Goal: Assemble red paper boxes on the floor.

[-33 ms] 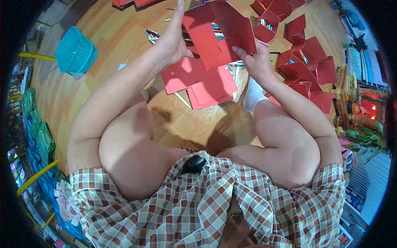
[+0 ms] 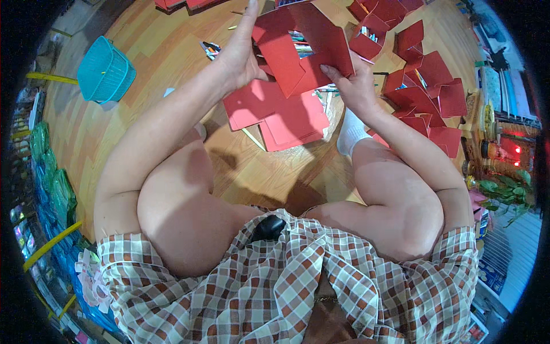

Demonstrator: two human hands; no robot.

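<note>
A red card box (image 2: 292,74), partly folded, is held up in front of me with its flaps standing. My right hand (image 2: 358,86) pinches its right wall, thumb on the near face. My left hand (image 2: 242,60) lies along the box's left side, a finger stretched away from me and the thumb spread apart; its other fingers are mostly hidden. Through the gap between the flaps several pens or pencils (image 2: 300,45) show; whether they are in the box or behind it, I cannot tell. Below it, flat red card sheets (image 2: 286,117) lie overlapping on the floor.
Several folded red boxes (image 2: 418,94) stand at the right, some with pens inside. Loose pens (image 2: 211,50) lie beyond my left arm. A turquoise basket (image 2: 106,71) is at the far left. My white-socked foot (image 2: 350,132) rests beside the sheets; a green plant (image 2: 507,192) is at right.
The red box has tilted slightly, its right flap shifting a little to the left. More of the pens shows through the gap. Both hands have kept almost the same place.
</note>
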